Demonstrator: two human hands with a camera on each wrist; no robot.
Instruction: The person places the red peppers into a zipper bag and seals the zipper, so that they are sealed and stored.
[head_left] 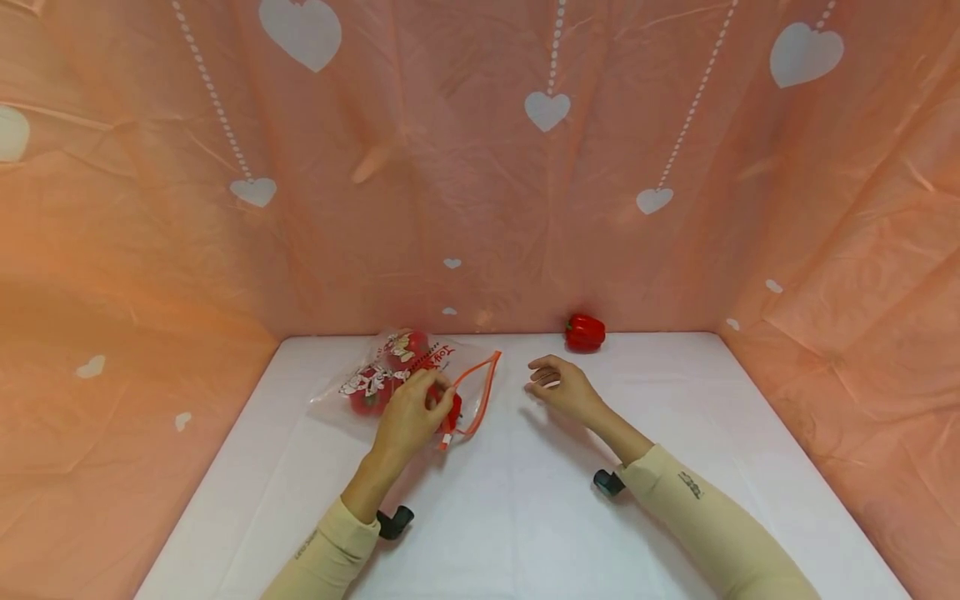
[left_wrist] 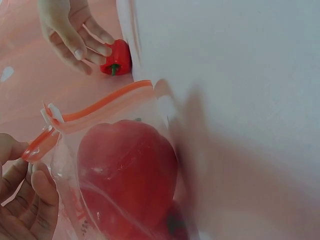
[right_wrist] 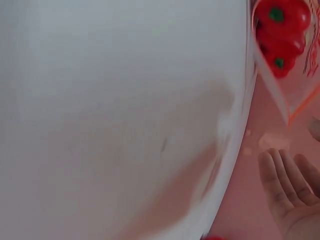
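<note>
My left hand (head_left: 405, 417) pinches the orange zip edge of a clear zip-lock bag (head_left: 480, 367) printed with red lettering and cartoon figures. Several red bell peppers (left_wrist: 127, 175) lie inside it, and its mouth gapes toward the right in the head view. The left wrist view shows thumb and fingertips (left_wrist: 42, 187) at the orange edge beside a white slider (left_wrist: 52, 116). To the right of the bag, my right hand (head_left: 566, 390) hovers over the table with relaxed fingers and holds nothing. A loose red bell pepper (head_left: 585, 333) sits beyond it at the table's back edge.
A white cloth covers the table (head_left: 517, 517). Orange sheeting with white hearts (head_left: 547, 110) rises behind it and on both sides. Small dark devices (head_left: 395, 522) are strapped at both wrists.
</note>
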